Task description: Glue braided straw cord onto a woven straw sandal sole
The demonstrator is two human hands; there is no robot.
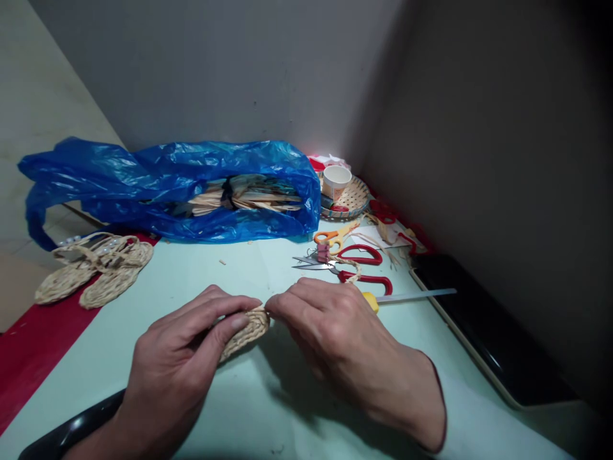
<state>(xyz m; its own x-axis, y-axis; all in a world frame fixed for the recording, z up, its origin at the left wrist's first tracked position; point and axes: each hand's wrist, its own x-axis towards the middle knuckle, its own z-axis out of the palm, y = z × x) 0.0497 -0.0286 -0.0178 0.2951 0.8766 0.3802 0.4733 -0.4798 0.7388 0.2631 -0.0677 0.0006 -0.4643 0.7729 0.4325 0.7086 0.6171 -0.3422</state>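
Observation:
A small oval of coiled, braided straw [245, 333], shaped like a little shoe sole, is pinched between the thumb and fingers of my left hand [184, 348]. Its rounded end points to the right. My right hand [338, 342] is closed, with its fingertips pressed together at that end. Whatever lies between those fingertips is hidden. Behind the right hand, a yellow piece [370, 301] shows with a translucent stick [416, 296] reaching right. A pair of red-handled scissors [352, 265] lies just beyond, blades partly apart, with a pink clip [324, 253] and a bit of straw braid on it.
Two woven straw sandals [117, 271] with beads lie at the left. A blue plastic bag [167, 156] holds bundled straw [258, 198]. Further right are orange-handled scissors [335, 237], a woven basket [359, 195] with a paper cup [336, 179], and a black-screened tablet [483, 326].

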